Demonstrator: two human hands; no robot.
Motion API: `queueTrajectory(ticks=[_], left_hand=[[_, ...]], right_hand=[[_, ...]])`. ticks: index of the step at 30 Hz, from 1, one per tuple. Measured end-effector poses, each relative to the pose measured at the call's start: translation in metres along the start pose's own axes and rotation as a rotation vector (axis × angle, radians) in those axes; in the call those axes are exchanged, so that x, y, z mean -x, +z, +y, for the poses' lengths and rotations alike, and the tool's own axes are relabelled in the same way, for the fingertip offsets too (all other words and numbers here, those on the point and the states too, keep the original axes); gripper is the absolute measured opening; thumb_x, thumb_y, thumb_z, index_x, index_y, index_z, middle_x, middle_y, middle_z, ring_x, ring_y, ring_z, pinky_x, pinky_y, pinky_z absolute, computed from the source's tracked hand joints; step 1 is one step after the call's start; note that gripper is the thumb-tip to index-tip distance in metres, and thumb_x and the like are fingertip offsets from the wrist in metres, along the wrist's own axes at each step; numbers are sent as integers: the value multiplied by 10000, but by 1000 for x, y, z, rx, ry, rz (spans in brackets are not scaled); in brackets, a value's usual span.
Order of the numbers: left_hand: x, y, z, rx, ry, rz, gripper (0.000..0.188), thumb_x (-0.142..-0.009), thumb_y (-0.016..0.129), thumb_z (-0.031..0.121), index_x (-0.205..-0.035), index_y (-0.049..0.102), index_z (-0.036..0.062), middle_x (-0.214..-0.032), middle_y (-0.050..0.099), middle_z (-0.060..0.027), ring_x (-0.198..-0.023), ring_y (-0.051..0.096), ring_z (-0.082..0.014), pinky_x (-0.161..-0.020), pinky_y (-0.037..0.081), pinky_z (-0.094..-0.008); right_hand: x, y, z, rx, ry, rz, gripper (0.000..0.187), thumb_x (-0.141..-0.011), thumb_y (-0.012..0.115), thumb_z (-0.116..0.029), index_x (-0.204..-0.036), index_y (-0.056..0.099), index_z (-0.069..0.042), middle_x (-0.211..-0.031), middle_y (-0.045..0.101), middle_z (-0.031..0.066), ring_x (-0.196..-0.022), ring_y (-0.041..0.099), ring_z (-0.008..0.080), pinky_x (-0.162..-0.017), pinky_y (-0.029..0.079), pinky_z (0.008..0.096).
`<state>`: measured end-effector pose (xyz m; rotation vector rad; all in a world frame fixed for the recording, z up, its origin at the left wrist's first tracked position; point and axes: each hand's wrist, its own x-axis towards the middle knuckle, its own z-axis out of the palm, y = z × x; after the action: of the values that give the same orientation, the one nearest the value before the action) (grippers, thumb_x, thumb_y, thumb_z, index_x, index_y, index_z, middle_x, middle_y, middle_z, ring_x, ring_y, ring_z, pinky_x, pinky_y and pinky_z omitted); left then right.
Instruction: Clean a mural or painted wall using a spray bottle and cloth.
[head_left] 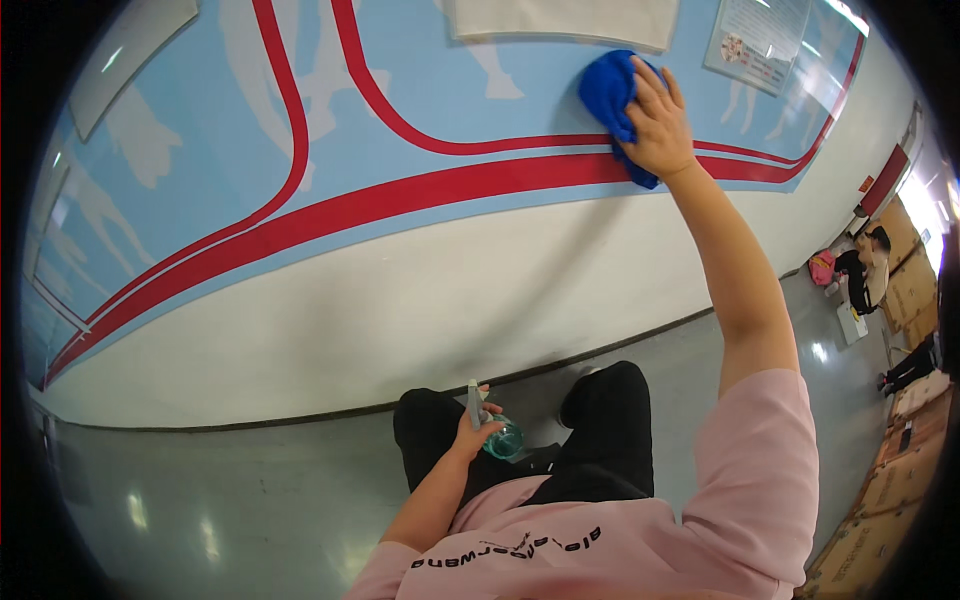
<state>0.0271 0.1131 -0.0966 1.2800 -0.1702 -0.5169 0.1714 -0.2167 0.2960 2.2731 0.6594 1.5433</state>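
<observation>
My right hand (657, 122) presses a blue cloth (606, 92) against a light-blue wall panel (560, 110) that carries red bands and pale figure shapes. The cloth lies across the red bands near the panel's lower edge, its lower end hanging below my palm. Low in front of my body, my left hand (474, 434) is closed around the neck of a spray bottle (503, 440) with a greenish see-through body and a grey-white spray head. The bottle is held over my lap, well away from the wall.
Clear-covered sheets (757, 45) and a white board (565, 22) are fixed on the panel. White wall (400, 330) runs below it to a grey floor (240, 500). At the right, a person (868, 268) sits by a pink bag (822, 267), near stacked cardboard boxes (880, 510).
</observation>
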Motion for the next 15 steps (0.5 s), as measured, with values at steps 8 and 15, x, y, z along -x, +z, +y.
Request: queueTrajectory(ticks=[8, 15], left_hand=[[-2, -5, -2, -13, -2, -44, 735, -630, 640, -33, -1271, 321, 132, -937, 525, -66, -838, 501, -146, -736, 418, -282], [-3, -7, 5, -22, -32, -101, 746, -625, 636, -39, -1276, 316, 135, -931, 524, -60, -830, 495, -144, -736, 410, -282]], right_hand=[[42, -2, 14, 175, 343, -3, 443, -669, 620, -166, -1086, 525, -54, -1280, 378, 122, -1219, 321, 260, -1010, 238, 443], [-3, 6, -51, -110, 167, 132, 402, -508, 722, -172, -839, 570, -2, -1185, 438, 189, -1183, 362, 333, -956, 308, 461]])
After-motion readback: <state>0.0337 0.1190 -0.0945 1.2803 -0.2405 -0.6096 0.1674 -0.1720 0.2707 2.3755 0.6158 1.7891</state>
